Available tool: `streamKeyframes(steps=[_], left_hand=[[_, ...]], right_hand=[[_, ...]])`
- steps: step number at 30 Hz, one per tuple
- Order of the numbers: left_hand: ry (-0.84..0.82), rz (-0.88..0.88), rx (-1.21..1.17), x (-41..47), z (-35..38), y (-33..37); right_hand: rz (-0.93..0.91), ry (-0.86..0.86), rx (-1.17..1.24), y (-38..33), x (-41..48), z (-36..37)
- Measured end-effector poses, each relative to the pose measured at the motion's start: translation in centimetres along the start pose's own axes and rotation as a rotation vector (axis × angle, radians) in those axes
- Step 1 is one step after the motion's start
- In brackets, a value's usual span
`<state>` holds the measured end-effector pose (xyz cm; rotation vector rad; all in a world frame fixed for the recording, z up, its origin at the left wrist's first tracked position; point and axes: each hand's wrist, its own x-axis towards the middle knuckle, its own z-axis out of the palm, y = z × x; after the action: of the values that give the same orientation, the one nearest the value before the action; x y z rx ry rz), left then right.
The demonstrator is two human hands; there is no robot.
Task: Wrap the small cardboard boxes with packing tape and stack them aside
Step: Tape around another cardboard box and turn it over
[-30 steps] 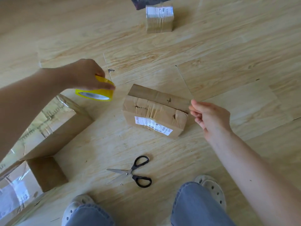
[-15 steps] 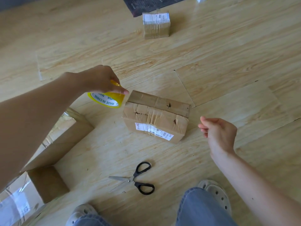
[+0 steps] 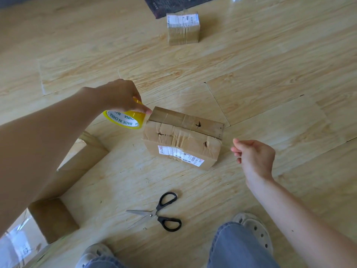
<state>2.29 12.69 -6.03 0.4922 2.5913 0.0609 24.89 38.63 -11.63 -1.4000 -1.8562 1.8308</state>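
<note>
Wooden floor (image 3: 270,74), cardboard box (image 3: 183,140) flat, lengthwise left-to-right

Black-handled scissors (image 3: 154,213) flat on the pale wood-grain floor (image 3: 270,74), blades slightly parted, tips toward the left. A dark mat (image 3: 173,4) at the far edge, cut off by the frame. Larger cardboard cartons (image 3: 52,217) at the left, partly out of view, one face glossy with clear film. Along the near edge, grey perforated clogs (image 3: 255,229) below blue denim trouser legs (image 3: 237,248).
</note>
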Motion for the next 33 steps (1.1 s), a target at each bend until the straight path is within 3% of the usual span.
streamKeyframes(steps=[13,23,33], left_hand=[[-0.011,-0.081,-0.023,-1.7,2.9,-0.5],[0.024,-0.251,-0.082,-7.0,6.9,-1.0],[0.054,-0.377,-0.294,-10.7,9.6,-0.9]], right_hand=[[-0.084,-0.036,-0.128,1.0,1.6,1.6],[-0.179,-0.138,-0.359,-0.1,3.1,3.8],[-0.100,-0.234,-0.518,-1.4,3.7,5.4]])
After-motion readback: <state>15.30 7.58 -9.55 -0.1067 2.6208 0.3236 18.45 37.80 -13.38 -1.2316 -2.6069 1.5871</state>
